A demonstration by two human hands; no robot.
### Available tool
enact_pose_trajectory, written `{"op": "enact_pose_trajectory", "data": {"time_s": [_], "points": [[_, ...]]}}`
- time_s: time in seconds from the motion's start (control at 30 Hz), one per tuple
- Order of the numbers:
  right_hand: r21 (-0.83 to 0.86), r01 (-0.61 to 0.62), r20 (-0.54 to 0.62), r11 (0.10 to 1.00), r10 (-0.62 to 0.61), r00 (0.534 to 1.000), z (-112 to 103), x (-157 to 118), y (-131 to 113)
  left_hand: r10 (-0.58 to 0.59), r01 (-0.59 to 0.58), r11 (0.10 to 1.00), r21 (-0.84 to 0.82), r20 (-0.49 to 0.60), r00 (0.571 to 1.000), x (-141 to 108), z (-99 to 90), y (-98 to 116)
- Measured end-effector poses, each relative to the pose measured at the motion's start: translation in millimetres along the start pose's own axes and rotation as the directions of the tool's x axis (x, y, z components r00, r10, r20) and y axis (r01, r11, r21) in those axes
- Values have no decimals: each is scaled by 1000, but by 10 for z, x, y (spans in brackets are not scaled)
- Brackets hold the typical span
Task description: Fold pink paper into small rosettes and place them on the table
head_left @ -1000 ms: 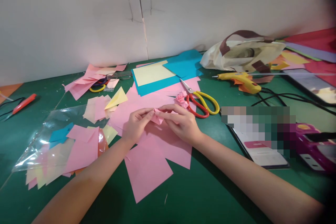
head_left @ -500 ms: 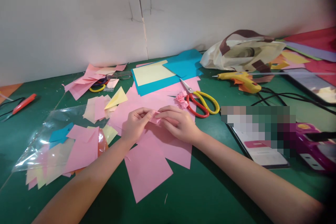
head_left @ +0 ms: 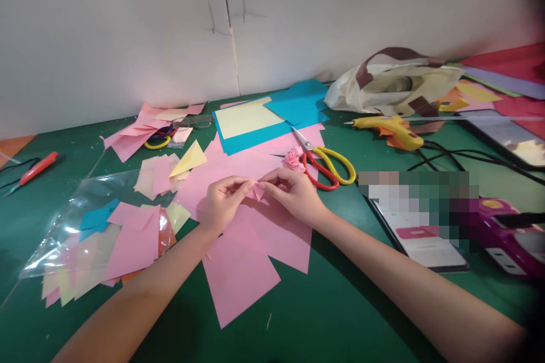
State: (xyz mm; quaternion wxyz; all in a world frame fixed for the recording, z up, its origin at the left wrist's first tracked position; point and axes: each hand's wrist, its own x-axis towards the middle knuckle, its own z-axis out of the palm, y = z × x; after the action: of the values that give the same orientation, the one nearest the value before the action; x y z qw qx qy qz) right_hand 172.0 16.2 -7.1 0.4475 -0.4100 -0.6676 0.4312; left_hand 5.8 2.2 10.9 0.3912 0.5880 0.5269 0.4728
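Between my two hands is a small folded piece of pink paper (head_left: 256,191). My left hand (head_left: 223,199) pinches its left side between thumb and fingers. On its right side, my right hand (head_left: 293,193) grips it with thumb and fingertips. Both hands are above large pink sheets (head_left: 279,232) spread on the green table (head_left: 340,306). Just beyond my right hand lie a folded pink paper flower (head_left: 294,159) and scissors (head_left: 327,169) with one red and one yellow handle.
Left are a clear plastic bag (head_left: 97,187) with paper pieces and a red-handled tool (head_left: 40,166). Blue sheets (head_left: 298,103) lie at the back. Right are a yellow glue gun (head_left: 394,129), cables, a fabric bag (head_left: 392,88), a phone (head_left: 430,247) and a purple power strip (head_left: 511,238).
My right hand's fingers have drawn back from over the pink piece to a pinch at its right side, so more of its folded point shows. The left hand has barely moved.
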Motion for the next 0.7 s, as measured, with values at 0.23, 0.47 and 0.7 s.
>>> {"op": "enact_pose_trajectory", "data": {"time_s": [0.23, 0.47, 0.7], "points": [[-21, -19, -30, 1000, 18, 999, 2, -2, -13, -24, 25, 999, -28, 42, 999, -4, 0, -27], [-42, -21, -31, 999, 20, 999, -7, -4, -24, -25, 25, 1000, 9, 22, 999, 2, -7, -34], [-69, -1, -73, 998, -4, 997, -1, -5, -16, -130, 140, 979, -149, 73, 989, -3, 27, -62]]}}
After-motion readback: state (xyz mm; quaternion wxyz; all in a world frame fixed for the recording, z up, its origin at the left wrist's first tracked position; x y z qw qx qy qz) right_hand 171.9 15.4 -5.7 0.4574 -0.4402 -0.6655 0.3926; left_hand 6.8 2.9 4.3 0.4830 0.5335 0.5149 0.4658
